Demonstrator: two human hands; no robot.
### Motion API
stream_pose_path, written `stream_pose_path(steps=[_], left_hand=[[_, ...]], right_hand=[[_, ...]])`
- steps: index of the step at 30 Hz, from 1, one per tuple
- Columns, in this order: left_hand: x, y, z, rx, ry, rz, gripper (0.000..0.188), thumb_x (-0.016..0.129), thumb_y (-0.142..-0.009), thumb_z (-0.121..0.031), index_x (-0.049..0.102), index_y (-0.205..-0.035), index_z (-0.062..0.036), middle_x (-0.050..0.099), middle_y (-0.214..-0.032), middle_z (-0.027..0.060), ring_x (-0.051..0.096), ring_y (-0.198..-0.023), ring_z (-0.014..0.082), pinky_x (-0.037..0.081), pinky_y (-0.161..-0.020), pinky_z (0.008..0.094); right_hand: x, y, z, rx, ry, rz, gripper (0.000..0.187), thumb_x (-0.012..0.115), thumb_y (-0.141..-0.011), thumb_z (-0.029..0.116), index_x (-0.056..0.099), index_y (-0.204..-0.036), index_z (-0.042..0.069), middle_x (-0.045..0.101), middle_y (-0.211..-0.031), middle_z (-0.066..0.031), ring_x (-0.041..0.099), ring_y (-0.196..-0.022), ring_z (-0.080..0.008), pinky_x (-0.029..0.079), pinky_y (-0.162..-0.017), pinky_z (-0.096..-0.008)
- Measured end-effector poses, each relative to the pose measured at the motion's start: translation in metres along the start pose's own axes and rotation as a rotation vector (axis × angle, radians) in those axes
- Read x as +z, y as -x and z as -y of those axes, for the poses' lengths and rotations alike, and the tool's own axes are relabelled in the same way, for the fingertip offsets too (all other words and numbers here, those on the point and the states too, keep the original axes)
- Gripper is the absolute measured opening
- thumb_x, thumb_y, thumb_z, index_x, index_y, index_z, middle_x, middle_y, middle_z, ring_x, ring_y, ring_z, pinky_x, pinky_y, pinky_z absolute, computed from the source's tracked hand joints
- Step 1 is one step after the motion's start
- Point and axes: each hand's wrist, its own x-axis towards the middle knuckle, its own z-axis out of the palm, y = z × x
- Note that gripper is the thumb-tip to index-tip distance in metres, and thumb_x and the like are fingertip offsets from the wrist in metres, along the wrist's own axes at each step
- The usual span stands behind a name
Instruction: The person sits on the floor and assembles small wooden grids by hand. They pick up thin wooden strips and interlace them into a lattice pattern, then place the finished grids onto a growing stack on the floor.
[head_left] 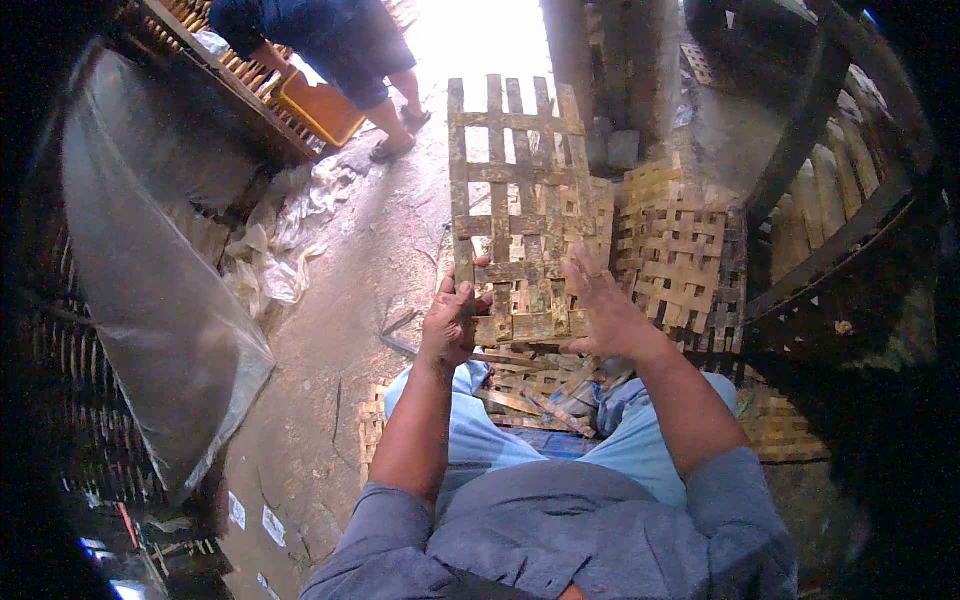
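Observation:
A flat woven lattice panel point(515, 225) of weathered bamboo strips stands upright in front of me, with square gaps between the strips. My left hand point(455, 322) is closed round its lower left edge. On the opposite side, my right hand point(607, 312) lies against the lower right edge with the fingers stretched out and apart. Between my knees, loose slats and scraps point(545, 385) rest on more woven bamboo. More woven panels point(680, 260) lean together just beyond my right hand.
Grey plastic sheeting point(165, 240) hangs at the left, beside crumpled pale plastic point(270, 265) on the floor point(300, 380). A person point(335, 50) bends near an orange tray point(320, 105) at the far left. Dark timber framing point(830, 250) stands at the right.

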Motion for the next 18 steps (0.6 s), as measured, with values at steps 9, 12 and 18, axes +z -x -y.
stream_pose_path(steps=[9,12,18], left_hand=[[0.008,0.004,0.007,-0.034,0.008,-0.1,0.038,0.06,-0.097,-0.028,0.054,-0.131,-0.0122,0.064,-0.11,0.0034,0.064,-0.085,0.0172,0.055,-0.073,0.0326],[-0.012,0.001,0.017,-0.014,-0.057,-0.137,0.04,0.06,-0.097,-0.028,0.052,-0.133,-0.0134,0.064,-0.11,0.0037,0.064,-0.084,0.0169,0.055,-0.069,0.0321],[-0.026,0.002,-0.008,-0.057,-0.107,0.001,0.048,0.058,-0.097,-0.035,0.049,-0.135,-0.0074,0.057,-0.131,0.0092,0.064,-0.103,0.0222,0.052,-0.09,0.0421]], right_hand=[[0.001,-0.001,0.002,-0.003,0.025,-0.006,0.118,0.089,-0.055,0.024,0.022,-0.151,0.01,0.022,-0.152,-0.016,0.035,-0.133,-0.0439,0.034,-0.111,-0.0479],[-0.001,-0.001,0.004,0.057,0.043,0.051,0.114,0.086,-0.055,0.015,0.026,-0.151,0.009,0.023,-0.152,-0.0184,0.032,-0.135,-0.0451,0.038,-0.11,-0.0469],[-0.004,0.001,0.003,0.134,0.07,0.178,0.103,0.079,-0.063,0.012,0.027,-0.152,0.021,0.022,-0.154,-0.0136,0.027,-0.14,-0.0373,0.036,-0.112,-0.046]])
